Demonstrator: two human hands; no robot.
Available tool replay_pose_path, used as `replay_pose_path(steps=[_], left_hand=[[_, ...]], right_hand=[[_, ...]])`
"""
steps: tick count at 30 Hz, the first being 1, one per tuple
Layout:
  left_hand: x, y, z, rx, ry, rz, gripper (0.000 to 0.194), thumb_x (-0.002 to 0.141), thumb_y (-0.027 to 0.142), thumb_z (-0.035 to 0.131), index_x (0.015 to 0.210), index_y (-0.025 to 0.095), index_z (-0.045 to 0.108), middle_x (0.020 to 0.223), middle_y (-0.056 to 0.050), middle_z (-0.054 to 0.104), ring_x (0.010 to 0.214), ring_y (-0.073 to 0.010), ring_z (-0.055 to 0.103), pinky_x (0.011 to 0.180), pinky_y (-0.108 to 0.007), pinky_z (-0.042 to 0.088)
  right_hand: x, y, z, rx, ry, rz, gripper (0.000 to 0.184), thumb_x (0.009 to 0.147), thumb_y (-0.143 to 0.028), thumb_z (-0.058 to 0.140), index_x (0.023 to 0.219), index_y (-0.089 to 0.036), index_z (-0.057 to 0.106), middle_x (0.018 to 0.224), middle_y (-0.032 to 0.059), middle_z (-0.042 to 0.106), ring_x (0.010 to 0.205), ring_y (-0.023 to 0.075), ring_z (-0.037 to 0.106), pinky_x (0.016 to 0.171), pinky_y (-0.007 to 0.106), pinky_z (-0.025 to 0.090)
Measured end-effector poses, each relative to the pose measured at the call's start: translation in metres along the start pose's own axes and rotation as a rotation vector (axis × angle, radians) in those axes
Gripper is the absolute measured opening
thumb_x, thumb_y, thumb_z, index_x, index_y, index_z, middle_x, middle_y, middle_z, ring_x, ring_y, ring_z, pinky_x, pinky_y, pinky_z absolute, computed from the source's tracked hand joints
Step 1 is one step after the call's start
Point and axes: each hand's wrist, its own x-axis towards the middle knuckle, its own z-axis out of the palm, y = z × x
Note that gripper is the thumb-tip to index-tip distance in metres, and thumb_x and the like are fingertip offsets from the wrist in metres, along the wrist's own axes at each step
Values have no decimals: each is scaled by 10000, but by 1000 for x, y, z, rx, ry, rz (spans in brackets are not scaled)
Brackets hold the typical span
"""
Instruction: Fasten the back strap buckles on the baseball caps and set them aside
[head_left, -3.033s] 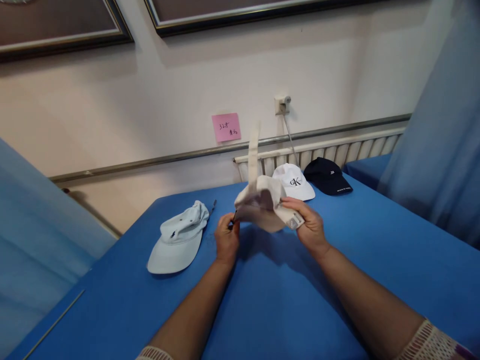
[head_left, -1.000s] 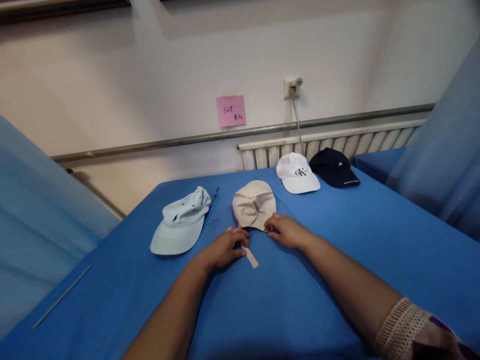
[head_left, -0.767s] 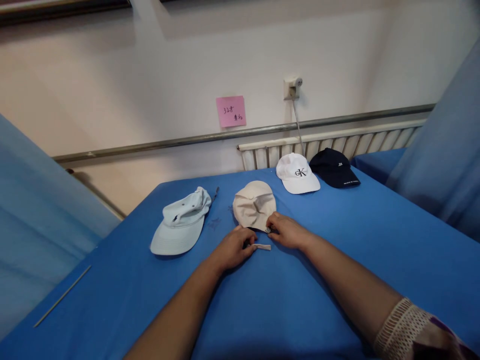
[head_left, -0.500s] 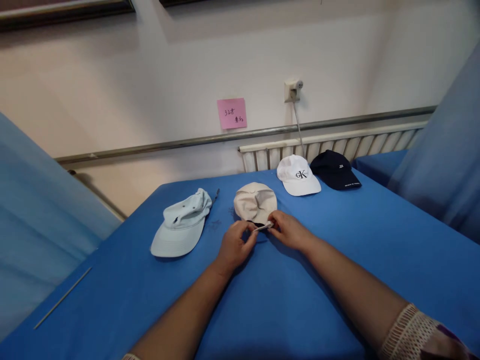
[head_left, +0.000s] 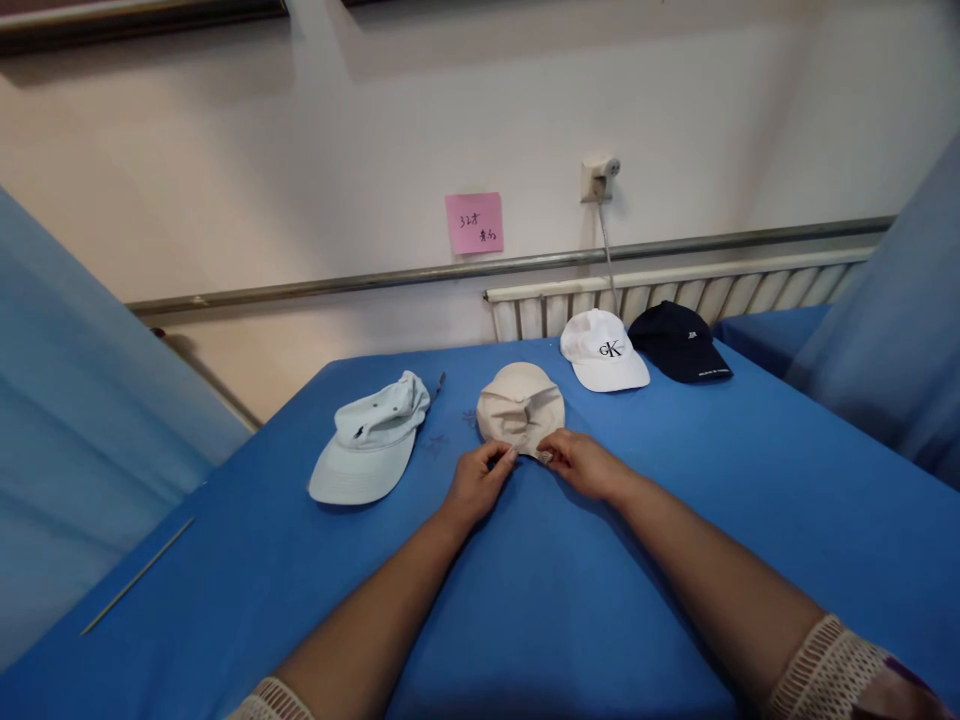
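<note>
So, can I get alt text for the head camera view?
A left hand and right hand hold the near edge of a beige cap on a blue surface. A pale blue cap lies left; a white cap and dark cap sit farther back, right.

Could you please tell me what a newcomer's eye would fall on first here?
Probably the beige cap on the blue surface, with the left hand and right hand at its near edge. The pink note on the wall would likely come next, then the white cap beside the dark cap near the radiator.
</note>
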Motion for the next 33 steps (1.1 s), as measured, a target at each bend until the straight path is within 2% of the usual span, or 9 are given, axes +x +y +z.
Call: replay_pose_path(steps=[7, 13, 16, 19, 22, 24, 27, 33], left_hand=[[-5, 8, 2, 81, 10, 139, 278, 903, 374, 488, 939, 209, 707, 883, -32, 688, 856, -177, 597, 824, -274, 435], [-3, 2, 5, -17, -12, 26, 230, 861, 350, 536, 929, 183, 677, 864, -19, 694, 809, -163, 611, 771, -264, 457], [-2, 0, 7, -36, -6, -16, 223, 840, 360, 551, 876, 173, 667, 799, -16, 680, 748, -156, 600, 725, -262, 459], [0, -3, 11, -77, -7, -43, 222, 831, 361, 553, 859, 168, 659, 751, -13, 668, 689, -145, 588, 667, -252, 450], [2, -7, 15, -121, -19, -40, 198, 821, 336, 565, 880, 169, 653, 736, -7, 666, 666, -136, 583, 640, -239, 441], [2, -9, 18, -123, -27, -36, 189, 819, 324, 565, 880, 168, 653, 727, -2, 663, 658, -132, 580, 629, -232, 432], [2, -10, 19, -102, -39, -47, 187, 821, 315, 558, 874, 167, 659, 704, 6, 650, 641, -127, 571, 610, -227, 414], [1, -4, 19, -121, -84, -58, 200, 821, 323, 555, 869, 161, 663, 707, 5, 649, 651, -130, 572, 622, -230, 414]], right_hand=[[0, 3, 5, 39, -16, 46, 201, 779, -75, 584, 939, -187, 633, 869, 22, 637, 751, 135, 580, 697, 238, 433], [1, 1, 5, 63, 11, 24, 119, 819, -139, 587, 893, -192, 663, 885, 36, 624, 798, 142, 587, 759, 262, 446], [2, 3, 8, 95, 83, 69, 92, 805, -147, 575, 817, -190, 655, 822, 27, 619, 764, 143, 575, 735, 270, 443], [4, 6, 11, 354, 174, 208, 61, 790, -242, 581, 780, -192, 615, 722, 2, 608, 661, 136, 558, 654, 271, 451], [7, 7, 11, 701, 219, 328, 176, 740, -359, 630, 786, -193, 593, 647, -16, 602, 586, 129, 549, 589, 266, 449], [7, 5, 9, 837, 237, 352, 236, 696, -389, 678, 786, -186, 600, 652, -8, 614, 585, 124, 553, 583, 263, 446], [6, 0, 6, 937, 231, 373, 284, 657, -405, 724, 775, -174, 610, 650, -5, 615, 577, 115, 552, 566, 253, 438], [5, -1, 7, 989, 218, 374, 324, 633, -418, 759, 785, -167, 624, 645, -10, 612, 574, 107, 552, 548, 241, 430]])
